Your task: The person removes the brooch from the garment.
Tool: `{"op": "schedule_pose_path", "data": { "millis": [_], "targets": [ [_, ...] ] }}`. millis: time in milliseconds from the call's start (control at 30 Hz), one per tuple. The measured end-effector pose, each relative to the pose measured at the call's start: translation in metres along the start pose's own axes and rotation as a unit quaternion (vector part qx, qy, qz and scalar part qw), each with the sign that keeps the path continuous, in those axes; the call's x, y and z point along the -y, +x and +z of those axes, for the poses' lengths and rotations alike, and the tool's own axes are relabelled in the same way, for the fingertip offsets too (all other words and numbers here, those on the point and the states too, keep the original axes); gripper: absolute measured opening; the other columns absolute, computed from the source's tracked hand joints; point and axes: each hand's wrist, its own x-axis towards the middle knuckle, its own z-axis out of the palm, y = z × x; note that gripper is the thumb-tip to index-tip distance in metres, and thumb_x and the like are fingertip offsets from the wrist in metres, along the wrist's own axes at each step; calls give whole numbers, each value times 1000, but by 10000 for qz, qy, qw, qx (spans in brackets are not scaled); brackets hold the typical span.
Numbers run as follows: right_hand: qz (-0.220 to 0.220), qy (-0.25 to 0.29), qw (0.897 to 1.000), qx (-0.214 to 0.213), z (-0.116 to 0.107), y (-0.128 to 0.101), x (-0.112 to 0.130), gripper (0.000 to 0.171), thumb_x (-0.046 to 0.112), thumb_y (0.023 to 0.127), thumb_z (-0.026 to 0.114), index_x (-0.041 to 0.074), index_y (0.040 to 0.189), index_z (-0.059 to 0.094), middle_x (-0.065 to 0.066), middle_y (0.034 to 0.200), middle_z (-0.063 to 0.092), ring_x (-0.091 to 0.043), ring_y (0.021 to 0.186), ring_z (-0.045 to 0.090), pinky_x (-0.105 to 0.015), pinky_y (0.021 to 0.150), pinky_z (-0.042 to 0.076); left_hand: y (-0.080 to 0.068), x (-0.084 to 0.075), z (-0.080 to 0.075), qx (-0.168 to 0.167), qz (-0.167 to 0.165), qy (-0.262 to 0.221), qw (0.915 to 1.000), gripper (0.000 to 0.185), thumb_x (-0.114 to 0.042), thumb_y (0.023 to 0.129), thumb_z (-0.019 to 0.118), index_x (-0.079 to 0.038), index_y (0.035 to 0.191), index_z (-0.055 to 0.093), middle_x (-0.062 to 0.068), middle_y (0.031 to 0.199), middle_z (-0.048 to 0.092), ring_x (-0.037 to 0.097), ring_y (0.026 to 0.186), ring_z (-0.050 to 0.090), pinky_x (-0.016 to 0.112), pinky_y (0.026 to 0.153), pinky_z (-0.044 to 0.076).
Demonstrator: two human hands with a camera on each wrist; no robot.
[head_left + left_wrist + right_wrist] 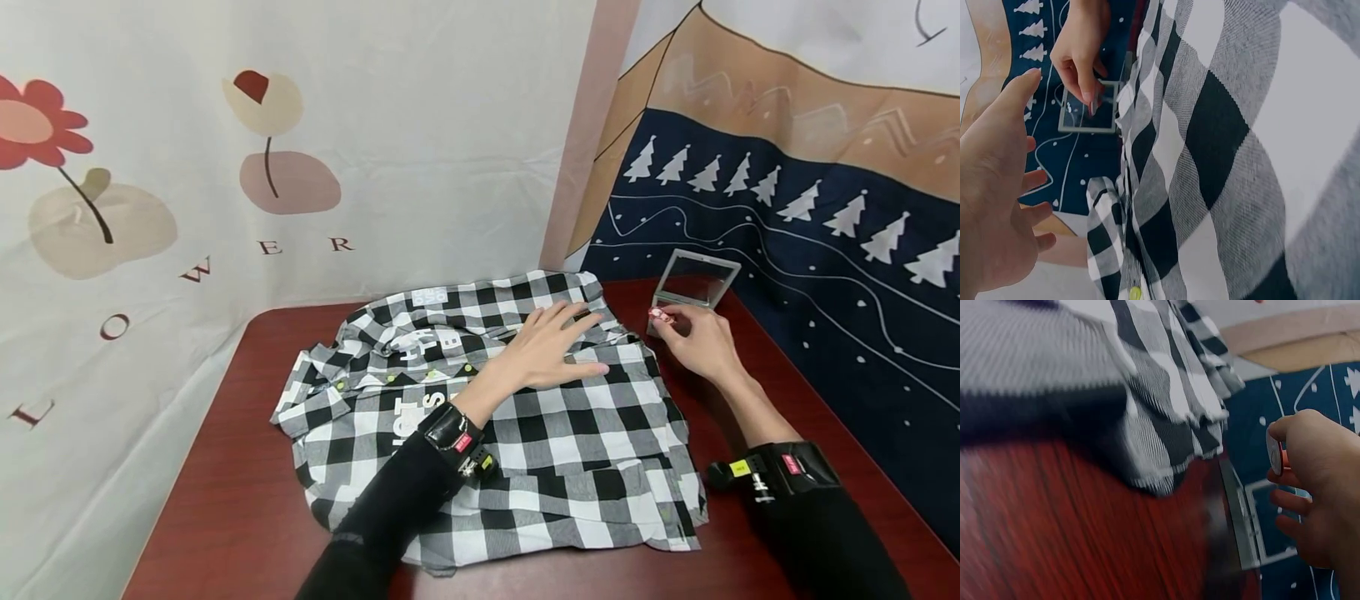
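A black-and-white checked shirt with white lettering and yellowish-green buttons lies folded and wrinkled on the table. My left hand is over its upper middle, fingers spread and holding nothing; in the left wrist view there is a gap between palm and cloth. To the right of the shirt, my right hand pinches a small round red-and-white badge between thumb and fingers. In the right wrist view the badge shows a pale flat face with a red rim. Just beneath that hand stands a small case, its clear lid raised.
The reddish-brown table ends at the back against a pale curtain with flower prints. Along the right edge hangs a dark blue cloth with white trees. Each wrist wears a strapped camera.
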Motion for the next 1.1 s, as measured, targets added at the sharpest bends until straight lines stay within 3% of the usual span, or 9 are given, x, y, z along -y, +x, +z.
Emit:
{"op": "schedule_pose_path", "data": {
  "millis": [300, 600, 900, 1100],
  "targets": [
    [353, -227, 9991, -46, -7, 6, -27, 42, 33, 112, 68, -1, 136, 76, -29, 117, 79, -43, 100, 70, -48, 80, 49, 11, -9, 8, 314, 35, -100, 9995, 88, -76, 108, 58, -35, 180, 28, 4, 191, 21, 34, 179, 17, 63, 144, 20],
    [576, -506, 9970, 57, -7, 11, -46, 43, 33, 113, 67, -3, 134, 74, -33, 119, 77, -48, 104, 69, -58, 86, 51, 14, -13, 14, 409, 13, -96, 9991, 91, -79, 107, 55, -35, 181, 26, 3, 191, 20, 36, 179, 16, 65, 144, 19],
    [636, -646, 9957, 170, -2, 13, -45, 43, 32, 113, 66, -4, 136, 72, -37, 125, 74, -57, 115, 65, -71, 96, 51, 11, -11, 18, 396, 28, 42, 9992, 88, -79, 108, 53, -37, 181, 27, 3, 191, 20, 37, 179, 16, 63, 144, 19],
    [612, -796, 9947, 242, 0, 14, -46, 43, 30, 113, 66, -6, 136, 72, -37, 122, 74, -56, 111, 67, -70, 92, 53, 10, -11, 18, 449, 0, 5, 9990, 87, -78, 108, 54, -38, 181, 27, 1, 192, 20, 38, 179, 16, 64, 145, 18]
  ]
}}
